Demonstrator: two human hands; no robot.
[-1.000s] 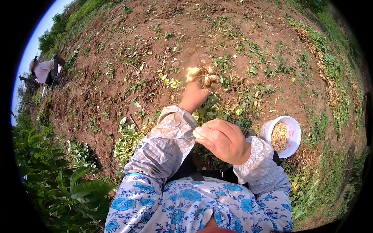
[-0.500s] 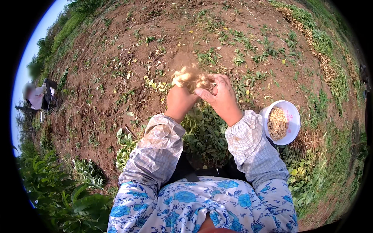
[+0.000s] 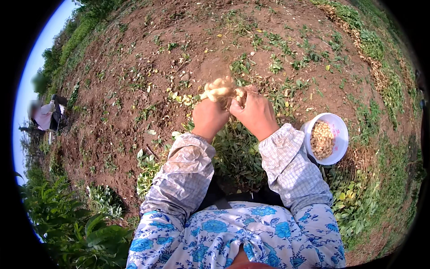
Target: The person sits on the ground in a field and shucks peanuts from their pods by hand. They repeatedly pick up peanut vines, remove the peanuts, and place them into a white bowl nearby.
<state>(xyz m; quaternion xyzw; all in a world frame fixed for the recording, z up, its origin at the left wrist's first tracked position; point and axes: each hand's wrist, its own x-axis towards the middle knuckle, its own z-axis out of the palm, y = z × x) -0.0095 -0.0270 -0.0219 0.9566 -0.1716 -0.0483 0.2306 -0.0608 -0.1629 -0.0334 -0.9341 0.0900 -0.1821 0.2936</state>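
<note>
A cluster of pale peanuts (image 3: 218, 88) sits above my left hand (image 3: 209, 118), which is closed round the base of the plant. The leafy green stems (image 3: 239, 152) hang down below my wrists. My right hand (image 3: 256, 114) is pinched at the right side of the cluster, its fingertips on one or two peanut pods (image 3: 240, 93). Part of the grip is hidden behind the fingers. To the right of my right forearm stands a white bucket (image 3: 341, 139) with many loose peanuts (image 3: 322, 140) in it.
Brown soil (image 3: 179, 36) with scattered leaves spreads ahead. A row of pulled peanut plants (image 3: 374, 49) runs along the far right. Leafy bushes (image 3: 80, 233) grow at the lower left. Another person (image 3: 45, 114) sits at the far left.
My right hand has gone from spread fingers beside the cluster to a pinch on its pods. My left hand keeps its hold, and the cluster stays nearly in place.
</note>
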